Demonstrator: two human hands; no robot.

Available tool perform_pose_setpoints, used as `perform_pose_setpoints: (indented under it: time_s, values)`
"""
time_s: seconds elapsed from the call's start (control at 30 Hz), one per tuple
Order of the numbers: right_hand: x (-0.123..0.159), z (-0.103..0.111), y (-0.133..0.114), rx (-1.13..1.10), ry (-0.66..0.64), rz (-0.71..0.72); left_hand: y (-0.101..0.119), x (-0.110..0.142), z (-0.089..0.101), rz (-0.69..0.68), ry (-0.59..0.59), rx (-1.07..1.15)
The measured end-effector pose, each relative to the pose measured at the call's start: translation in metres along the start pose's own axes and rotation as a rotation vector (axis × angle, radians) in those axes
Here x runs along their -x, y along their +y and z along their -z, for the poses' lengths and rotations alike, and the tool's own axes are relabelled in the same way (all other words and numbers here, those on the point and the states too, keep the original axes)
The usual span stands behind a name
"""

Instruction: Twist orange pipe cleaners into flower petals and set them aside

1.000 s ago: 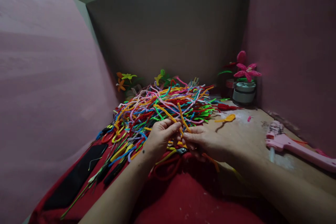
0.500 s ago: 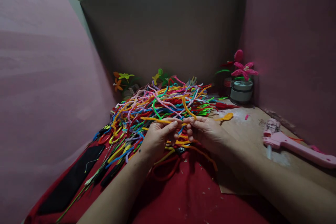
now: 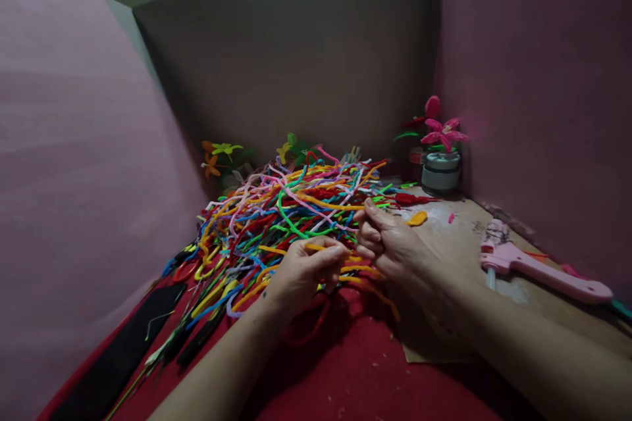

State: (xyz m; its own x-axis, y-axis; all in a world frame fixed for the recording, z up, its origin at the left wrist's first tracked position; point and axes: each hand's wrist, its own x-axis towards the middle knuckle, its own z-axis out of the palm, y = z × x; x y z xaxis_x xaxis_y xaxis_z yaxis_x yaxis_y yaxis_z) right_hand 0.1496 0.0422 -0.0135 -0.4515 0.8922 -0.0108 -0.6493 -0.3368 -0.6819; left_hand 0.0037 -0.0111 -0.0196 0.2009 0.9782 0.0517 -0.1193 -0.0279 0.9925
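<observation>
My left hand (image 3: 309, 271) is closed, with thumb and fingertips pinched on an orange pipe cleaner (image 3: 271, 250) that sticks out to the left. A little higher, my right hand (image 3: 390, 240) is closed on an orange pipe cleaner (image 3: 332, 204) stretching leftward in front of the pile. Whether both hands hold one length or two I cannot tell, as the fingers cover part of it. Behind them lies a tangled heap of coloured pipe cleaners (image 3: 247, 207). Loose orange pipe cleaners (image 3: 378, 288) lie just below the hands.
At right, a pink glue gun (image 3: 543, 270) rests on a brown board (image 3: 533, 316), near a small orange petal shape (image 3: 418, 218). A pink flower (image 3: 444, 134) stands in a pot (image 3: 441, 172) behind. A dark flat object (image 3: 121, 348) lies left on red cloth (image 3: 316, 381).
My hands, close together before, have moved apart, the right one rising. The pipe cleaner at my right hand now points left instead of up. The view has shifted slightly rightward.
</observation>
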Motion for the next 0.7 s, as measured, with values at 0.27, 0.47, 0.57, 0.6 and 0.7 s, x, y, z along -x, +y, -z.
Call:
perform_pose_setpoints:
  time_s: [0.27, 0.47, 0.57, 0.6, 0.7]
  values:
    - [0.004, 0.001, 0.005, 0.154, -0.041, -0.056, -0.002, -0.002, -0.006, -0.047, 0.073, -0.086]
    - [0.009, 0.002, 0.009, 0.241, -0.113, -0.168, -0.004, 0.0, -0.014, -0.081, 0.156, -0.137]
    - [0.009, 0.003, 0.011, 0.229, -0.136, -0.18, -0.007, 0.0, -0.014, -0.105, 0.209, -0.087]
    - [0.008, 0.003, 0.012, 0.231, -0.141, -0.181, -0.007, -0.001, -0.014, -0.116, 0.225, -0.073]
    - [0.006, 0.006, 0.015, 0.259, -0.139, -0.155, -0.007, -0.003, -0.012, -0.143, 0.269, -0.055]
